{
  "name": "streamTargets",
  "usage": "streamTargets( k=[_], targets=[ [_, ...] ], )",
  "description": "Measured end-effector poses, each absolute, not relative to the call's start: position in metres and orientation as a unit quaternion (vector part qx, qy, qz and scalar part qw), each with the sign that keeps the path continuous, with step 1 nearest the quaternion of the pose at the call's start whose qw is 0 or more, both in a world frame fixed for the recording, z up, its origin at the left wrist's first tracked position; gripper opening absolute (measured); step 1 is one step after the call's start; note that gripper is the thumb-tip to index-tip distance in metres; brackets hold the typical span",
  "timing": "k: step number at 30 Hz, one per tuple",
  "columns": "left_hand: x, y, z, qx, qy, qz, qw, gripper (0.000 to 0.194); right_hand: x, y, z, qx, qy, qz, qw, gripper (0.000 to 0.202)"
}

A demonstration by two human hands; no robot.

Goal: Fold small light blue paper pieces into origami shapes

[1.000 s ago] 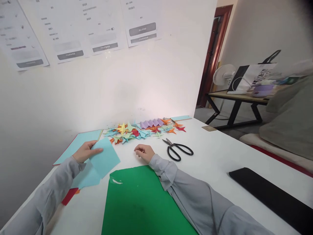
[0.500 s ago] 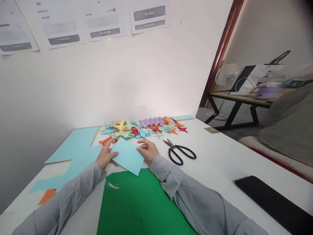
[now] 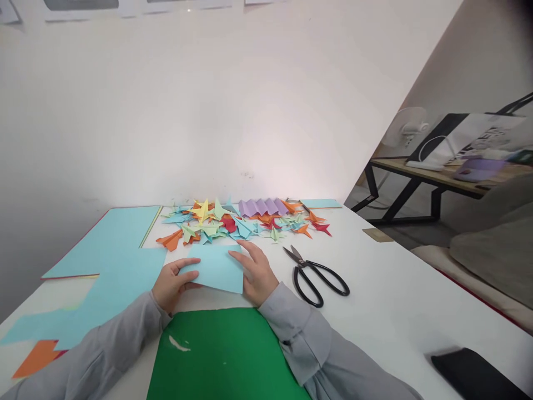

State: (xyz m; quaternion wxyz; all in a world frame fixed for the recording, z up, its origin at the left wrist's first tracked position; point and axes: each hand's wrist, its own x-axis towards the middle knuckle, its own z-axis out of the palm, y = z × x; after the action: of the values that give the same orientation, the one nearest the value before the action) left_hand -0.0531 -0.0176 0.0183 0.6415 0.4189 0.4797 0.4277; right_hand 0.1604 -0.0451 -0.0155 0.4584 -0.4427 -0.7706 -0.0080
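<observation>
A light blue square sheet of paper (image 3: 219,270) is between my hands, above the near part of the white table. My left hand (image 3: 177,280) pinches its left edge, thumb on top and other fingers partly hidden. At the right edge, my right hand (image 3: 256,271) grips the sheet, its fingers reaching over the upper right corner; the thumb is hard to make out. A green sheet (image 3: 220,355) lies just below my hands. Beyond them is a pile of folded paper shapes, among them a yellow one (image 3: 202,211) and an orange one (image 3: 170,240).
Black-handled scissors (image 3: 310,272) lie right of my right hand. Large light blue sheets (image 3: 120,239) cover the left side, with orange paper (image 3: 37,358) nearer. A purple pleated paper (image 3: 262,207) rests by the wall. A black object (image 3: 478,369) is at the lower right.
The sheet has turned from a diamond position to nearly square-on. My right hand has shifted round to its right edge. The view has tilted downward.
</observation>
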Motion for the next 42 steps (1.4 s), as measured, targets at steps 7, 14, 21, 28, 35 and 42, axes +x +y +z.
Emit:
streamTargets(
  k=[7, 14, 21, 28, 35, 42],
  targets=[
    [-0.058, -0.017, 0.013, 0.494, 0.475, 0.386, 0.618, 0.045, 0.159, -0.049, -0.011, -0.425, -0.795, -0.063, 0.429, 0.047],
    [-0.062, -0.017, 0.014, 0.551, 0.460, 0.323, 0.616, 0.070, 0.162, -0.044, -0.013, -0.424, -0.769, -0.105, 0.467, 0.030],
    [-0.060, -0.016, 0.012, 0.590, 0.413, 0.354, 0.597, 0.040, 0.164, -0.037, -0.020, -0.422, -0.746, -0.088, 0.508, 0.027],
    [-0.060, -0.014, 0.007, 0.672, 0.390, 0.396, 0.488, 0.016, 0.157, -0.044, -0.013, -0.397, -0.780, -0.111, 0.470, 0.031],
    [-0.055, -0.027, -0.002, 0.825, 0.369, 0.379, 0.196, 0.013, 0.146, -0.055, -0.007, -0.310, -0.852, -0.110, 0.407, 0.022],
    [-0.055, -0.031, -0.010, 0.869, 0.325, 0.364, 0.083, 0.022, 0.151, -0.057, -0.014, -0.395, -0.818, -0.065, 0.413, 0.020]
  ],
)
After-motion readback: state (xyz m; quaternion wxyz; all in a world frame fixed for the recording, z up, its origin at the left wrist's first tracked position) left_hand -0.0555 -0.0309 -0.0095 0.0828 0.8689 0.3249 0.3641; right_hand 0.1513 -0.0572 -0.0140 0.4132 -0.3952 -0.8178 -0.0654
